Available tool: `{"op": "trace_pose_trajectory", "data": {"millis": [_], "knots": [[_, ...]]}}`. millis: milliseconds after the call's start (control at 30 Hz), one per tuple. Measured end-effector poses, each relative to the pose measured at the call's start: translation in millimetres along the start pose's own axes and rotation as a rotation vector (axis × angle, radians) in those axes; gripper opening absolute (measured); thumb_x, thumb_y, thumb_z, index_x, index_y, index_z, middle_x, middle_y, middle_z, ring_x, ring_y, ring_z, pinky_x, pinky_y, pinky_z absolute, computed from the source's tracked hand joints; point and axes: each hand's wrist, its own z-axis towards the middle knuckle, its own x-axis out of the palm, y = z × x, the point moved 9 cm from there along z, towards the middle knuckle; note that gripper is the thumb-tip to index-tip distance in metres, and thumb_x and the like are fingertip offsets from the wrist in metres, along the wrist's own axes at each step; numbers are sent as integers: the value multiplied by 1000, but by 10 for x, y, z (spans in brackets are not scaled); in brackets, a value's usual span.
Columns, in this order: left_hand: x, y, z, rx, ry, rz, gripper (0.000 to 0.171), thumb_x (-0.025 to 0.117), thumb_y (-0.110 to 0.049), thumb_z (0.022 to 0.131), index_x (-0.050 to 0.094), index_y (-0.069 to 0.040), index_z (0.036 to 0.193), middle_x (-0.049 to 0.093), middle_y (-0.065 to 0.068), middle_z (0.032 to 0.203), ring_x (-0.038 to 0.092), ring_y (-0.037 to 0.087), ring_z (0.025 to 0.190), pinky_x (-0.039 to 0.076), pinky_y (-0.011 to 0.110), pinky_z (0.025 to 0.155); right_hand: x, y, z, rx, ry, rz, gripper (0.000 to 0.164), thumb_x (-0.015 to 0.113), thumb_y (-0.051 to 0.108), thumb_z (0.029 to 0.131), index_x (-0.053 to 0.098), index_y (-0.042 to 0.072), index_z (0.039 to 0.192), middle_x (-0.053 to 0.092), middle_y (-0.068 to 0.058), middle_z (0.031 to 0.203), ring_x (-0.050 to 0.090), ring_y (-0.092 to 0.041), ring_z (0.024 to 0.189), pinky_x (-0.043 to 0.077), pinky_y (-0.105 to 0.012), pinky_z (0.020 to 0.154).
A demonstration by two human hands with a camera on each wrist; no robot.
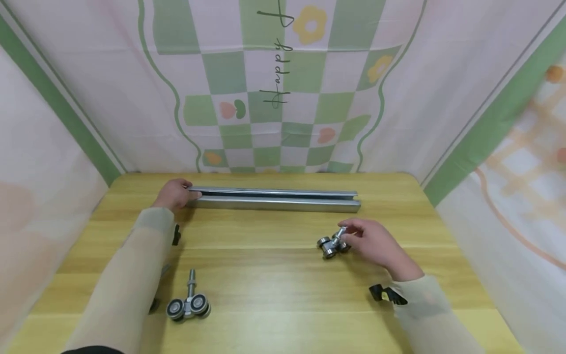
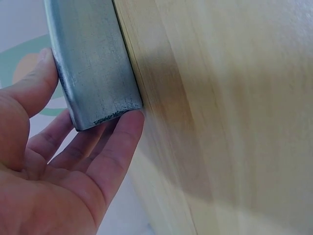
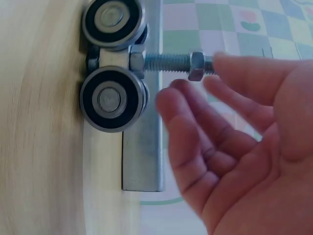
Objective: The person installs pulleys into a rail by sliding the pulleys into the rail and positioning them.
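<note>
A steel C-shaped rail (image 1: 274,202) lies across the far part of the table with its slot facing up. At its left end my left hand (image 1: 174,194) grips it, with the thumb (image 2: 36,83) along one edge and the fingers against the end face. My right hand (image 1: 371,243) pinches the threaded bolt of a roller trolley (image 1: 329,246) by its tip, in front of the rail's right end. That trolley's bearing wheels (image 3: 108,99) and the nut (image 3: 196,66) on its bolt show in the right wrist view.
A second roller trolley (image 1: 189,306) stands near the front left with its bolt upright. Beside it, the left sleeve (image 1: 128,275) mostly hides another metal piece (image 1: 154,305). Printed cloth (image 1: 283,73) hangs behind the wooden table (image 1: 265,280).
</note>
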Motion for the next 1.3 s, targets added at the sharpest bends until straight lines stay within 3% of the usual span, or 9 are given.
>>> {"op": "trace_pose_trajectory", "data": {"millis": [267, 567, 800, 1300], "knots": [[-20, 35, 4, -10, 3, -20, 65, 67, -34, 96, 45, 6, 142, 44, 28, 144, 43, 42, 126, 39, 53, 103, 5, 24, -2, -15, -30, 40, 20, 67, 22, 97, 74, 14, 114, 71, 5, 104, 63, -17, 94, 48, -44, 84], [-13, 20, -5, -22, 15, -28, 65, 67, -34, 97, 44, 5, 143, 44, 27, 144, 44, 42, 125, 40, 53, 101, -3, -4, 9, 9, -65, 24, 18, 66, 20, 98, 74, 13, 112, 68, 8, 85, 59, -16, 78, 46, -40, 76], [-10, 6, -5, -24, 23, -6, 63, 66, -32, 98, 43, 5, 144, 45, 27, 143, 46, 41, 123, 42, 52, 100, -56, -67, 1, 29, -96, 1, 22, 64, 21, 99, 73, 11, 117, 68, 4, 83, 59, -16, 75, 46, -39, 72], [12, 41, -8, -39, 22, -61, 63, 66, -31, 98, 42, 4, 144, 43, 26, 144, 43, 41, 126, 41, 52, 100, -259, -381, -53, 123, -138, 44, 30, 60, 23, 102, 68, 7, 126, 71, -5, 90, 66, -26, 76, 50, -39, 67]]}}
